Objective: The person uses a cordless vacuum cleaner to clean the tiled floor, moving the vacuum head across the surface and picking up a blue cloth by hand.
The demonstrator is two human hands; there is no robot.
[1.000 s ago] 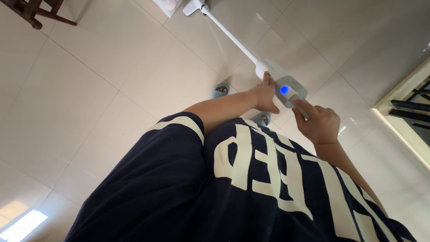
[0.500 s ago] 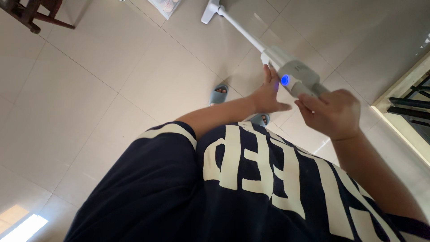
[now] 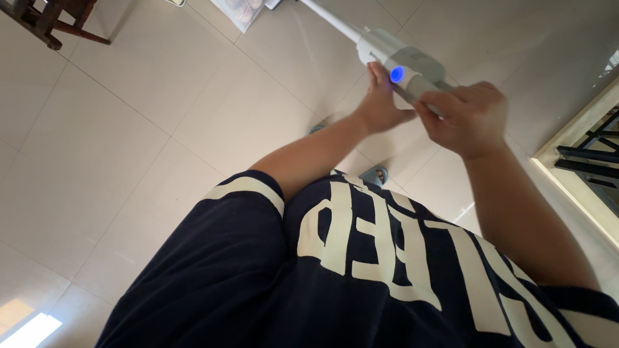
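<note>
White stick vacuum (image 3: 403,64), blue light lit, right hand (image 3: 461,119) grip clamped on handle, left hand (image 3: 379,106) flat against body.

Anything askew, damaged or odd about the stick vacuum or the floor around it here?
Nothing stands out. The white stick vacuum looks intact, its blue light on, right hand on the grip, left hand against the body. No spill shows on the tile floor.

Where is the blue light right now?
In the head view, the blue light glows at top centre on the grey vacuum body, between the left hand and right hand.
</note>
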